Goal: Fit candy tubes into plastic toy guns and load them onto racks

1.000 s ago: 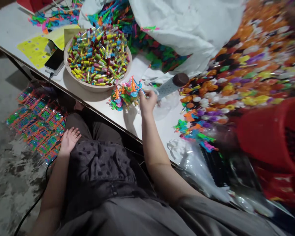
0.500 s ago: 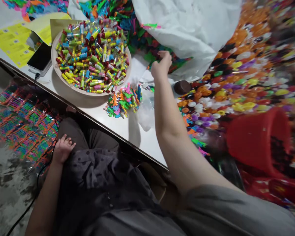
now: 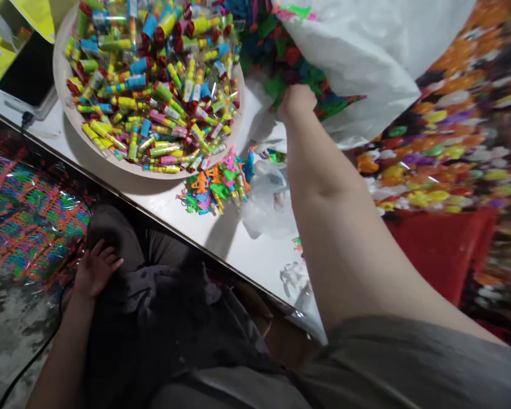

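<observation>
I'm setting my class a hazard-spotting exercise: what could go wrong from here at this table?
1. The right hand is at the loose plastic pieces, its fingers out of sight; pieces could slip from its grip or scatter.
2. The round tub is heaped with wrapped tubes, so a knock might spill some.
3. The phone lies near the front edge of the table; a bump could push it off.
</observation>
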Tool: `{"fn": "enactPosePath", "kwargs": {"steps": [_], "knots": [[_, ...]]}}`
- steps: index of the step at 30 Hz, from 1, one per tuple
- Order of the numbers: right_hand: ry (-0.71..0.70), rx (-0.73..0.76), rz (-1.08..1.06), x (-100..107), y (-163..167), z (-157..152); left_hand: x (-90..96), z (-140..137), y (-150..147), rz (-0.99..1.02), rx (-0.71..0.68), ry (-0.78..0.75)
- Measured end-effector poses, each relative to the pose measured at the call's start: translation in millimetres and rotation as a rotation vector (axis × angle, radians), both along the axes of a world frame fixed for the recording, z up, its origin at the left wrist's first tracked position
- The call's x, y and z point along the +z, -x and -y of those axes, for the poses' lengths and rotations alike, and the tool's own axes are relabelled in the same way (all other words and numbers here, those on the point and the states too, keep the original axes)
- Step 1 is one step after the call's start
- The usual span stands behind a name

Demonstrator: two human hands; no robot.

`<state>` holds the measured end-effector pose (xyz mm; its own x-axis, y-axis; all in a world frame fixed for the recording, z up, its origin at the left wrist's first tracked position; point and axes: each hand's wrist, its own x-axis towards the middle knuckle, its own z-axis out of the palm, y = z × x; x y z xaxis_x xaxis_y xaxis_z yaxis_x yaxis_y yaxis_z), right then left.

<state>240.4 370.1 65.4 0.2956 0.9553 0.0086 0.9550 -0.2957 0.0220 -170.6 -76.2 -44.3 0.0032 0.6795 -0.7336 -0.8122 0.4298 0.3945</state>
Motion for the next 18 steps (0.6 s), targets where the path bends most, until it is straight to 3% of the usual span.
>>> {"fn": "enactPosePath", "kwargs": {"steps": [2, 4, 7, 9, 12, 14, 16, 18], "knots": [[-0.009, -0.056, -0.023, 33.2, 16.3, 16.1, 6.3, -6.0, -13.4, -0.169, -0.035, -0.084], [-0.088, -0.04, -0.072, 72.5, 33.0, 55.3, 19.5, -13.4, -33.8, -0.46, -0.1, -0.207], [-0.417, 0.225, -0.208, 118.2, 54.0, 152.8, 52.2, -23.3, -73.6, -0.862, -0.21, -0.498], [-0.439, 0.533, -0.431, 127.5, 65.9, 226.4, 77.6, -26.5, -103.9, -1.005, -0.26, -0.699], [-0.286, 0.77, -0.675, 115.3, 84.2, 318.8, 108.1, -22.4, -150.4, -1.155, -0.355, -0.865], [-0.112, 0.858, -0.777, 104.2, 93.3, 359.4, 118.6, -14.3, -176.5, -1.176, -0.412, -0.883], [0.086, 1.004, -0.848, 100.1, 91.2, 380.9, 122.1, -4.3, -194.1, -1.137, -0.437, -0.796], [0.308, 1.146, -0.954, 102.8, 70.2, 382.6, 122.5, 4.9, -201.2, -1.087, -0.47, -0.648]]}}
